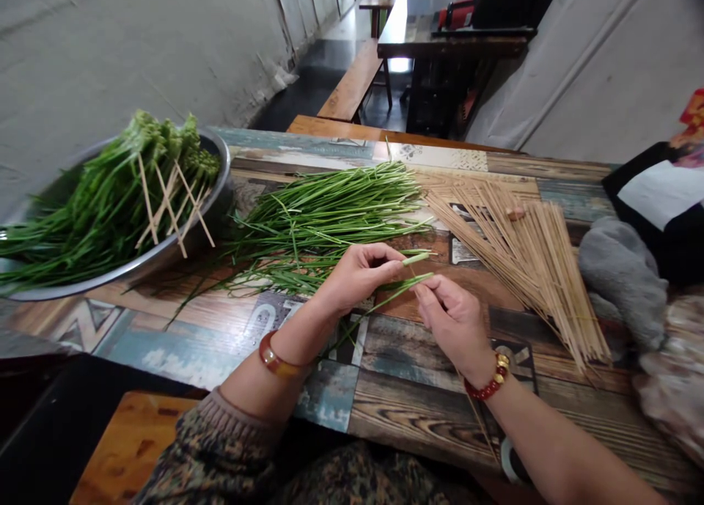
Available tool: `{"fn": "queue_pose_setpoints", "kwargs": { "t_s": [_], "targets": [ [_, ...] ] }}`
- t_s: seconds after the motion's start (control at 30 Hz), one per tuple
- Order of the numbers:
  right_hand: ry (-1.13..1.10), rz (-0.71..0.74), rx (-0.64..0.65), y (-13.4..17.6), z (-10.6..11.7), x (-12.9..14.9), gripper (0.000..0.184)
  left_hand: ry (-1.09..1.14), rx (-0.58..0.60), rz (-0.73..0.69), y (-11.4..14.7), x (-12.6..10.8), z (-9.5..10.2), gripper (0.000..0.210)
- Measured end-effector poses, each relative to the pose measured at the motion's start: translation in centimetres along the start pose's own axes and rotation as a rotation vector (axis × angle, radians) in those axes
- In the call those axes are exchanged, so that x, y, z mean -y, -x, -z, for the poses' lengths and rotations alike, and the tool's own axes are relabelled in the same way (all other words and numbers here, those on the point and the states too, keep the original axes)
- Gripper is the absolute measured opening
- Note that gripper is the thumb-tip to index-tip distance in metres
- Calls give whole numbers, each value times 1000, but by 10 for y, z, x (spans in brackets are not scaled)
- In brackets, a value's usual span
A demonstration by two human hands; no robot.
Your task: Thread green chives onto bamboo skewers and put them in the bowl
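My left hand [366,270] is closed on a few green chive stalks [416,259], whose pale ends stick out past the fingertips. My right hand [454,314] pinches a thin bamboo skewer [484,426], which runs back under the wrist. Its other end shows between the hands, by the stalks. Another chive stalk [393,295] reaches the right fingertips; whether the skewer pierces it I cannot tell. Behind my hands lies a loose pile of chives [341,208]. On the right, many bare bamboo skewers [550,270] are fanned out.
A metal basin [220,186] at the left holds skewered greens [110,197]. A grey cloth-like bundle [624,270] and a clear plastic bag [676,373] sit at the table's right. Beyond the patterned table [418,399] are a wooden bench [352,83] and another table [451,47].
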State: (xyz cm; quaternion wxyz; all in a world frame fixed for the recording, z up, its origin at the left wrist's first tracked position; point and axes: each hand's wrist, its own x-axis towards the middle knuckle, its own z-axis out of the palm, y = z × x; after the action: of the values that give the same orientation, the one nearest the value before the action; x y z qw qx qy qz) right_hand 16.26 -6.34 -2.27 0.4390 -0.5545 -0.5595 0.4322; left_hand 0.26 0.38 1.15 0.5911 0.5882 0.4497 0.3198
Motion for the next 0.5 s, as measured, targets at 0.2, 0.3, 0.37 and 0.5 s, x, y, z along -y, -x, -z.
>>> {"fn": "queue_pose_setpoints", "kwargs": {
  "t_s": [0.2,0.3,0.37,0.5],
  "targets": [
    [4,3,-3,1,1,-1,24,4,-10,-8,-1,2,1,23],
    [6,-4,-4,1,1,-2,24,-5,-9,-20,0,2,1,21],
    [5,-9,-7,1,1,-2,23,-15,-9,-37,0,2,1,19],
    [1,-10,-10,0,1,-1,24,-54,-6,-53,0,1,1,20]
  ]
}}
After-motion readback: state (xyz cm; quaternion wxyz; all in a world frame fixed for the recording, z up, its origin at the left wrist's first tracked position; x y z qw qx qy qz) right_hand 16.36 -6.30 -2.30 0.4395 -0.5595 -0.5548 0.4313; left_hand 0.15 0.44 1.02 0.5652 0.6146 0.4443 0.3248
